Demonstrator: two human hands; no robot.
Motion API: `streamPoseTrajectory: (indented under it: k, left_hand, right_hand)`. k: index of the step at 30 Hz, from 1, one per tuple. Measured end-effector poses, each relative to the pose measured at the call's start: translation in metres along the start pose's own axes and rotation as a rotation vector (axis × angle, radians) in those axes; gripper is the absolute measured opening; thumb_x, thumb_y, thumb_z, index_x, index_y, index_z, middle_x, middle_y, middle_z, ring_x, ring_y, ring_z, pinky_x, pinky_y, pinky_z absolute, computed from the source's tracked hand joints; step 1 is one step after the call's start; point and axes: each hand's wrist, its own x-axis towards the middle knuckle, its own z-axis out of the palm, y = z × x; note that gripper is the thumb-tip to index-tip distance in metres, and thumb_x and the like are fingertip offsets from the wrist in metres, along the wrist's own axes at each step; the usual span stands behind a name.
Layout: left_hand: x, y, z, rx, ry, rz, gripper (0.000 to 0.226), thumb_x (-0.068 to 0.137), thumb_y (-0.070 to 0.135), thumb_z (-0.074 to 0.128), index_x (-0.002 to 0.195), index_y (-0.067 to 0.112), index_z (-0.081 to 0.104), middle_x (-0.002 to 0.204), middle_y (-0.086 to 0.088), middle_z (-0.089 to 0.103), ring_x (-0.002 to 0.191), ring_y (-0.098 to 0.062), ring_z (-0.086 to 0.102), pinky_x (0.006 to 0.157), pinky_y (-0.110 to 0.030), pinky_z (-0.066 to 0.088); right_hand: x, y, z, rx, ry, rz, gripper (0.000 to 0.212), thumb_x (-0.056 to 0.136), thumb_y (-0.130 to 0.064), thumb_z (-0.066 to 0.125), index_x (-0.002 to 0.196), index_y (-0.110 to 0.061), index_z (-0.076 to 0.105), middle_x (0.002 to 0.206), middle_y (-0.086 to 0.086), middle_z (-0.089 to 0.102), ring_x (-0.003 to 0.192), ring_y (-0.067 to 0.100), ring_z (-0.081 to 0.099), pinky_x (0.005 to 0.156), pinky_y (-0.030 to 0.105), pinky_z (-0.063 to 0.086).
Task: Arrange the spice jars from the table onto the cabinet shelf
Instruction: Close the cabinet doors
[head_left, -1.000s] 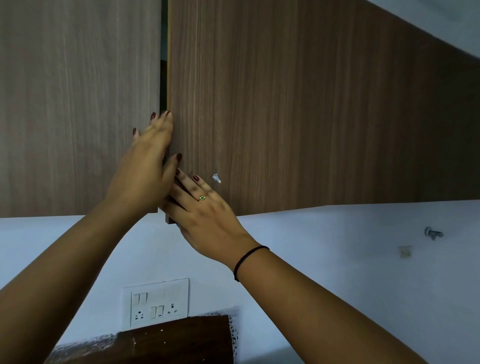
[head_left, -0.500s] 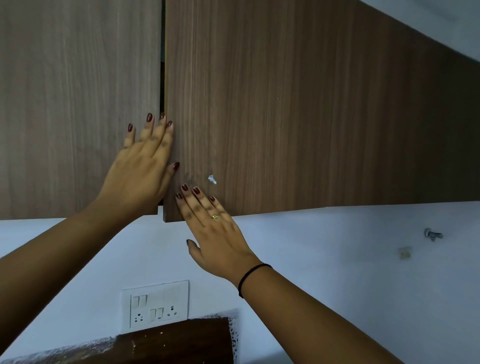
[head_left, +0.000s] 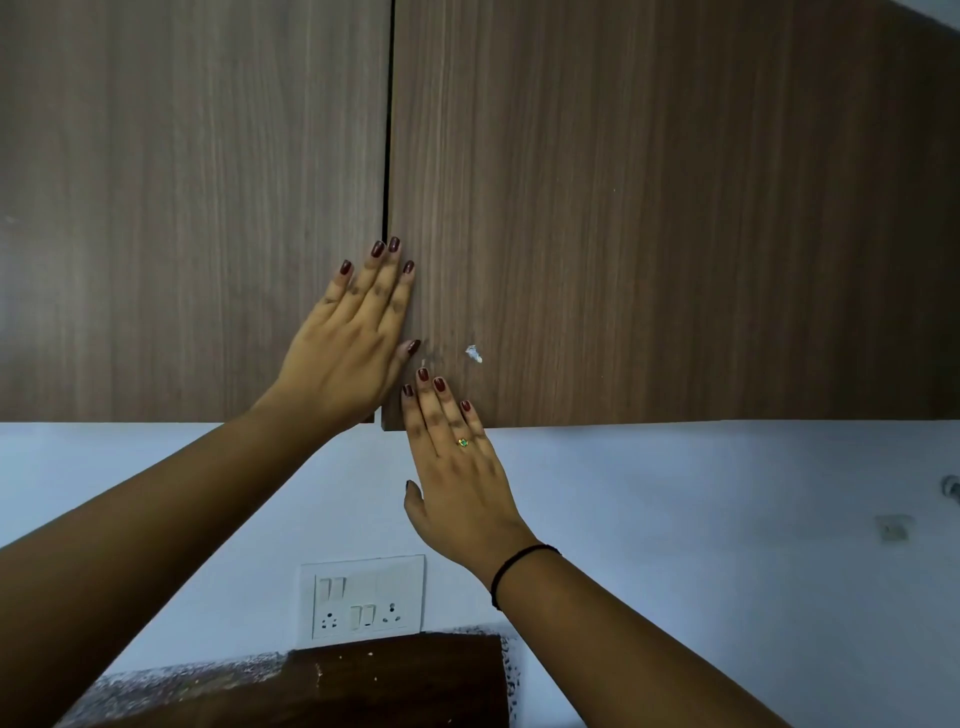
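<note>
**Head view: flat-hand press at the door seam, jars out of sight**

Landmark: door seam (head_left: 387, 130), the dark vertical gap between left door (head_left: 182, 208) and right door (head_left: 675, 208).

Laid flat across the seam: left hand (head_left: 348, 338), fingers straight and close together, fingertips straddling the gap, thumb tip just right of it. Grip apart, nothing held.

Just right of the seam and lower: right hand (head_left: 457, 467), fingertips on the bottom corner of the right door, palm hanging below the door's edge. Grip apart here too, nothing held.

No spice jars in view. Cabinet shelf hidden behind both doors; number already placed: cannot tell. Below the seam, only a socket plate (head_left: 363, 597) on the wall and the dark edge of a wooden surface (head_left: 395, 680).

Judged step: seating the doors shut with flat palms. No handle seen on either side of the seam. Noted just right of it: bottom corner sitting a shade lower than its neighbour, possibly not flush.

To do it well:
- Press evenly on both sides of the seam, not at the corner alone.
- Keep fingertips off the gap itself to avoid a pinch.
- Check for a narrow, parallel gap from top to bottom before letting go.
- If more jars remain to be shelved, hook fingers under the bottom edge right of the seam and pull instead.
</note>
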Motion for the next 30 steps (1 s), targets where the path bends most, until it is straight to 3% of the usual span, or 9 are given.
streamPoseTrajectory:
  k: [5, 12, 21, 26, 30]
  left_hand:
    - [-0.013, -0.001, 0.019, -0.012, -0.028, 0.018, 0.069, 0.103, 0.045, 0.010, 0.156, 0.000, 0.008, 0.165, -0.019, 0.003, 0.154, -0.031, 0.000, 0.125, -0.046, 0.005]
    - [-0.020, -0.001, 0.039, -0.045, -0.017, -0.007, 0.067, 0.104, 0.040, 0.018, 0.157, 0.000, 0.009, 0.165, -0.018, 0.002, 0.154, -0.029, 0.000, 0.126, -0.045, 0.004]
    - [-0.021, 0.000, 0.054, -0.041, 0.054, -0.010, 0.066, 0.103, 0.037, 0.022, 0.156, -0.001, 0.014, 0.165, -0.020, 0.009, 0.154, -0.031, 0.008, 0.125, -0.046, 0.012]
    - [-0.021, -0.001, 0.057, -0.038, 0.074, -0.010, 0.066, 0.103, 0.037, 0.025, 0.156, 0.000, 0.015, 0.165, -0.019, 0.009, 0.154, -0.030, 0.009, 0.125, -0.046, 0.013]
    - [-0.021, -0.001, 0.056, -0.042, 0.057, -0.017, 0.066, 0.103, 0.036, 0.025, 0.157, 0.000, 0.014, 0.165, -0.018, 0.008, 0.154, -0.028, 0.008, 0.126, -0.045, 0.011]
  right_hand:
    - [-0.001, -0.001, 0.020, 0.005, 0.010, 0.007, 0.085, 0.090, -0.038, 0.054, 0.157, -0.011, 0.007, 0.165, 0.009, 0.005, 0.153, 0.024, 0.004, 0.123, 0.043, 0.012]
    - [0.007, 0.002, 0.046, -0.027, 0.064, 0.006, 0.076, 0.099, -0.048, 0.039, 0.157, -0.010, 0.008, 0.165, 0.008, 0.002, 0.153, 0.023, -0.002, 0.124, 0.045, 0.011]
    - [0.017, 0.003, 0.090, -0.153, 0.268, 0.016, 0.087, 0.096, -0.061, 0.035, 0.156, -0.008, 0.001, 0.163, 0.012, -0.010, 0.152, 0.026, -0.004, 0.124, 0.043, 0.000]
    - [0.021, -0.001, 0.100, -0.154, 0.305, 0.037, 0.092, 0.093, -0.060, 0.042, 0.156, -0.007, 0.000, 0.163, 0.013, -0.011, 0.152, 0.028, -0.007, 0.123, 0.042, 0.000]
    - [0.019, -0.002, 0.090, -0.124, 0.248, 0.028, 0.097, 0.090, -0.054, 0.054, 0.156, -0.007, 0.002, 0.164, 0.013, 0.000, 0.152, 0.029, 0.001, 0.122, 0.043, 0.004]
